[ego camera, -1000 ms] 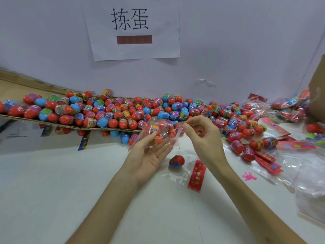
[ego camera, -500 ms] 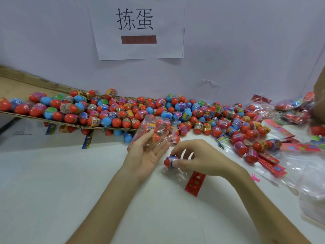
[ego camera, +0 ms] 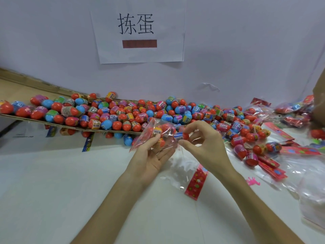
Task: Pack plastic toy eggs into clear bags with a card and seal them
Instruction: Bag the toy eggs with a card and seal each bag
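My left hand (ego camera: 153,155) cradles a clear bag (ego camera: 154,132) with several red toy eggs inside, its mouth facing right. My right hand (ego camera: 205,145) pinches a red and blue toy egg (ego camera: 182,136) between thumb and fingers right at the bag's mouth. A red printed card (ego camera: 196,184) lies on the white table (ego camera: 70,191) just below my right wrist, on an empty clear bag (ego camera: 179,170). A long heap of loose eggs (ego camera: 123,113) runs behind both hands.
Eggs on the left rest on a flattened cardboard sheet (ego camera: 21,118). Filled bags (ego camera: 292,110) lie at the far right, with more red cards (ego camera: 272,168) and clear bags (ego camera: 313,191) nearer. A paper sign (ego camera: 139,30) hangs on the wall. A pink toy (ego camera: 253,182) lies by my right forearm.
My right hand dropped to the table, picked up the lone red and blue egg, and raised it to the mouth of the bag. My left hand kept the bag in place.
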A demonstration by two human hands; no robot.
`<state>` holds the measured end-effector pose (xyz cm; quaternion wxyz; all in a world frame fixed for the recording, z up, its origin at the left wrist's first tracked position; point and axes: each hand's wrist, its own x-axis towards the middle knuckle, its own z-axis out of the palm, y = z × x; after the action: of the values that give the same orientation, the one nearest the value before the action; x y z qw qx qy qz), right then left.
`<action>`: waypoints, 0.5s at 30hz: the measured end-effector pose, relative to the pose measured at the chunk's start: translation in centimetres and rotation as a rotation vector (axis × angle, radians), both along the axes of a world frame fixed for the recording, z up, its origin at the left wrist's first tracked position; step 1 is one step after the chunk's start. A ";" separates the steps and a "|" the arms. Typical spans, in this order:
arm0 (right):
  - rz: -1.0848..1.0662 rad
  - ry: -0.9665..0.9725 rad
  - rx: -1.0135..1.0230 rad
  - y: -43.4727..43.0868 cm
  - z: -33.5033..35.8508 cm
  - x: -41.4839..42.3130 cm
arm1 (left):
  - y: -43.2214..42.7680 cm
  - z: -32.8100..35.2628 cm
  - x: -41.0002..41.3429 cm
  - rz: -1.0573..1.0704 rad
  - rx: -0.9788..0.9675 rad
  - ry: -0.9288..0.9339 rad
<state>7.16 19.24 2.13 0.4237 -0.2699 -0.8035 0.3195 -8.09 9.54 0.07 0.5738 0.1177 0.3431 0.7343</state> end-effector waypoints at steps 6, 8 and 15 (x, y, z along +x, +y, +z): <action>0.106 -0.044 -0.014 -1.1 -0.6 -0.6 | 0.0 -0.3 0.2 -0.020 -0.026 0.035; 0.104 -0.071 0.001 -1.2 -0.8 -0.7 | 0.0 -0.3 0.1 -0.018 -0.024 0.028; 0.178 -0.205 0.053 -1.4 -1.0 -0.7 | 0.0 -0.3 -0.2 0.001 -0.010 0.014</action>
<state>6.44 17.89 1.16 0.3165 -0.2175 -0.8714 0.3051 -8.27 9.58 -0.19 0.5715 0.1196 0.3508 0.7321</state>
